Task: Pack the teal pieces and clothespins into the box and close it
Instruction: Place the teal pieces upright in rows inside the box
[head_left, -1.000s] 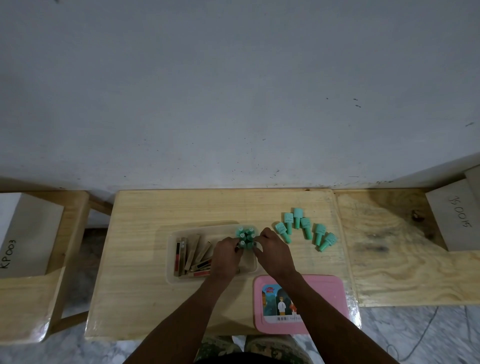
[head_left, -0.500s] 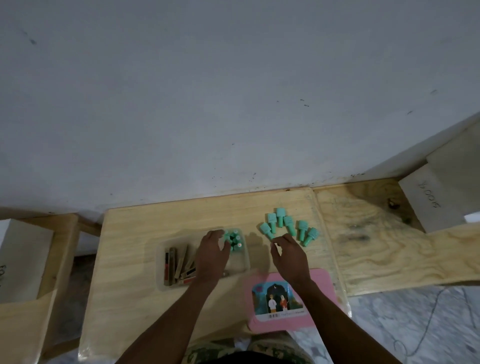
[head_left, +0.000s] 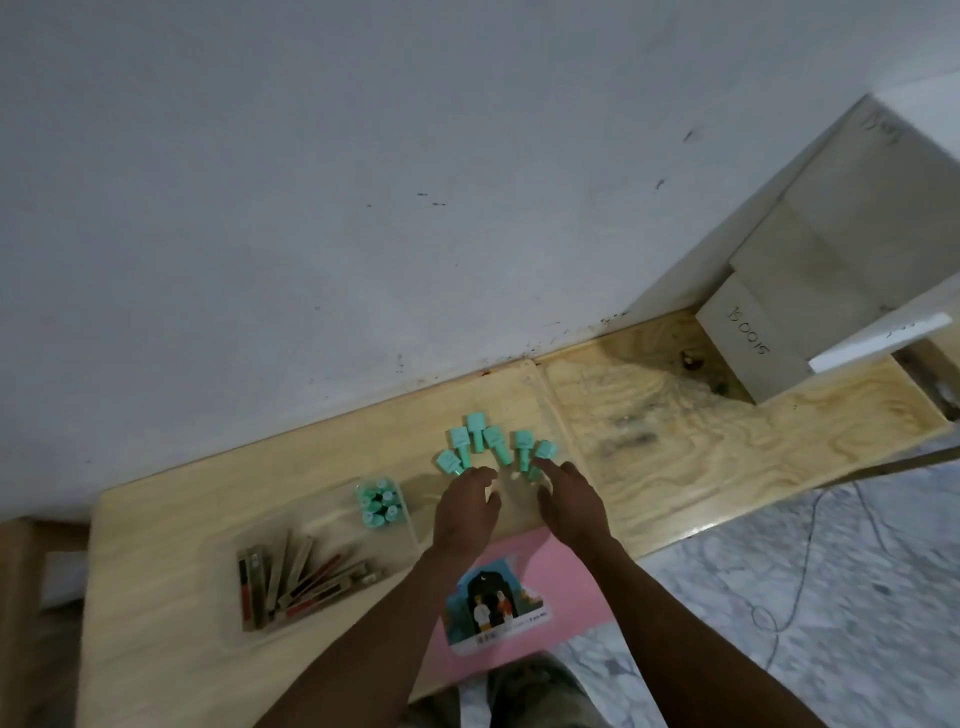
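A clear plastic box sits on the wooden table, with several wooden clothespins lying in its left part and a cluster of teal pieces standing in its far right corner. Several more teal pieces lie fanned out on the table beyond the box's right end. My left hand and my right hand hover side by side just in front of that fan, fingers spread and fingertips at the nearest pieces. Neither hand holds anything. The pink lid with a picture sticker lies near the front edge, partly under my forearms.
A plywood board adjoins the table on the right. Grey cardboard boxes stand at the far right against the white wall. Marble floor with a thin cable lies beyond the front edge. A wooden chair is at the left.
Both hands left the teal cluster in the box and moved right to the loose teal pieces on the table. The view has swung and tilted to the right.
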